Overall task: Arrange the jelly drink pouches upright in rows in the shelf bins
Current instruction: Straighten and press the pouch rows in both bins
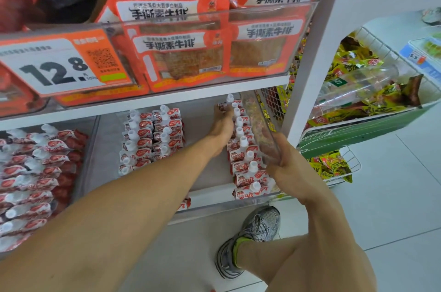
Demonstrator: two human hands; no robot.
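Red-and-white jelly drink pouches with white caps fill a clear shelf bin (207, 205) on the lower shelf. One upright row of pouches (245, 158) runs along the bin's right wall, and two shorter rows (150, 139) stand in the middle. My left hand (223, 124) reaches deep into the bin and grips a pouch (225, 104) at the far end of the right row. My right hand (281, 160) holds the bin's clear right wall (262, 129) near the front. A neighbouring bin at the left holds a loose pile of pouches (35, 172).
Above, a clear bin of orange snack packs (186, 53) carries a price tag (59, 65) reading 12.8. A white shelf post (307, 72) stands at the right, with wire baskets of yellow packets (353, 91) beyond. My shoe (253, 237) rests on the floor below.
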